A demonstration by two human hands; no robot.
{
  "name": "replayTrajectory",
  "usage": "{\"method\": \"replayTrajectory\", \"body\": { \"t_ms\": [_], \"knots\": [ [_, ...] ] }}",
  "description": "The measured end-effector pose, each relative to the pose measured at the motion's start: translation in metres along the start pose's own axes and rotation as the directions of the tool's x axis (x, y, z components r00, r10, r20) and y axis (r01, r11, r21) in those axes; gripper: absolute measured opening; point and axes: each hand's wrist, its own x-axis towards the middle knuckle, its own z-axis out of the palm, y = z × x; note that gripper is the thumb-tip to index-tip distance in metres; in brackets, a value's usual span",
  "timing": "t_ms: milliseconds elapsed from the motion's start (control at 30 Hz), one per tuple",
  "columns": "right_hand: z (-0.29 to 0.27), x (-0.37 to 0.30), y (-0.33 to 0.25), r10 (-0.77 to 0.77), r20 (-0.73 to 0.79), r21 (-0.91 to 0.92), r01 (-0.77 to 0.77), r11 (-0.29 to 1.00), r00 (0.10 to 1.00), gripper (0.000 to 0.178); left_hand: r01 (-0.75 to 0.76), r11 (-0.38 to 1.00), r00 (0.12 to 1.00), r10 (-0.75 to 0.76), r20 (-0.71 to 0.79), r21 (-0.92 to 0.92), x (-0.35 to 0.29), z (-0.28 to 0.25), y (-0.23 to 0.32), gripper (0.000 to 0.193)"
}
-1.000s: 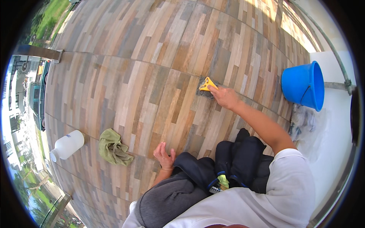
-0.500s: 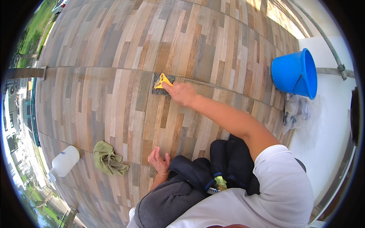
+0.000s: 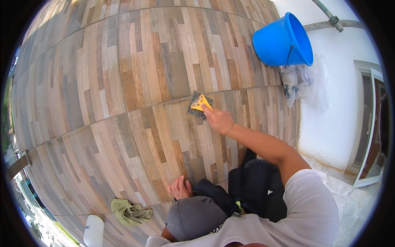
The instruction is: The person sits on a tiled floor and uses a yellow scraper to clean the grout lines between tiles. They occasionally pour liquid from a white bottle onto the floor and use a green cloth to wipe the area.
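Observation:
My right hand [image 3: 220, 120] grips the yellow handle of a scrubbing pad [image 3: 192, 108]. The pad is dark grey and roughly square, and it lies against the wood-patterned tile floor [image 3: 140, 119], over a joint between tiles. My right arm stretches forward from the lower right. Close to my dark clothing, my left hand [image 3: 180, 187] rests on the tiles with its fingers spread and nothing in it. A crumpled olive-green cloth [image 3: 130, 212] lies on the floor to the left of that hand.
A blue bucket [image 3: 273, 43] stands at the upper right near a white wall [image 3: 335, 94]. Clear plastic wrapping [image 3: 298, 80] lies beside it. A metal pole [image 3: 337, 24] crosses behind the bucket. At the lower left is a white plastic bottle [image 3: 94, 231]; an open window [image 3: 368, 123] is at right.
The view has shifted and turned. My right hand has moved the scrubbing pad rightward along the tile joint, closer to the bucket. My left hand still rests on the floor.

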Motion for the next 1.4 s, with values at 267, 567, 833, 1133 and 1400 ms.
{"method": "replayTrajectory", "body": {
  "t_ms": [267, 567, 833, 1133, 1400],
  "knots": [
    [0.008, 0.079, -0.120, 0.025, 0.048, 0.180, -0.034, 0.983, 0.999, 0.042, -0.171, 0.984, 0.985, 0.172, 0.027, -0.044, 0.001, 0.003, -0.003, 0.040],
    [-0.018, -0.056, 0.120, 0.645, -0.207, 0.078, -0.644, 0.761, 0.736, 0.029, -0.187, 0.981, 0.982, 0.186, 0.036, 0.044, 0.003, 0.005, 0.004, 0.037],
    [0.012, 0.007, -0.032, 0.641, -0.081, 0.232, -0.611, 0.757, 0.763, 0.041, -0.225, 0.963, 0.974, 0.222, 0.037, 0.149, -0.002, 0.014, -0.002, 0.039],
    [0.016, 0.019, -0.064, 0.316, -0.028, 0.230, -0.301, 0.925, 0.948, 0.044, -0.231, 0.961, 0.973, 0.227, 0.045, 0.152, 0.000, 0.007, 0.000, 0.040],
    [-0.015, -0.070, 0.091, 0.831, -0.167, 0.278, -0.783, 0.556, 0.531, 0.036, -0.253, 0.959, 0.967, 0.246, 0.071, 0.131, -0.002, 0.016, 0.002, 0.041]
  ]
}}
